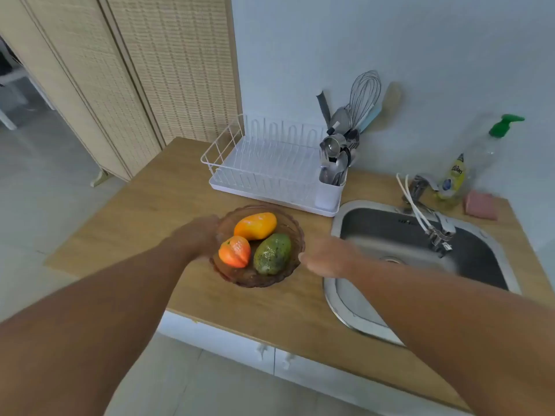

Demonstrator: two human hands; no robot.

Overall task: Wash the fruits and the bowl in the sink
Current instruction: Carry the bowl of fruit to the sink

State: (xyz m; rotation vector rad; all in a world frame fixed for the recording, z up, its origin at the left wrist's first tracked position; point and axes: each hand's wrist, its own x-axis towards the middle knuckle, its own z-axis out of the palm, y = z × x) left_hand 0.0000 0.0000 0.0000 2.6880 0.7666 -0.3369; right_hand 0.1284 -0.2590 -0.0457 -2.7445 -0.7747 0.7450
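A brown glass bowl (237, 279) with a scalloped rim stands on the wooden counter, left of the steel sink (375, 223). Inside it lie three fruits: a yellow-orange mango (256, 225), an orange-red fruit (235, 251) and a green mango (272, 254). My left hand (196, 235) rests against the bowl's left rim, blurred, so its grip is unclear. My right hand (327, 259) is at the bowl's right rim, fingers spread, its fingertips at the edge. The sink basin looks dry, with a chrome tap (432, 223) over it.
A white dish rack (270, 166) with a utensil holder stands behind the bowl. Dish soap (452, 180), a clear pump bottle (492, 145) and a pink sponge (480, 205) sit behind the sink by the wall. A folding screen (135, 70) is at the left.
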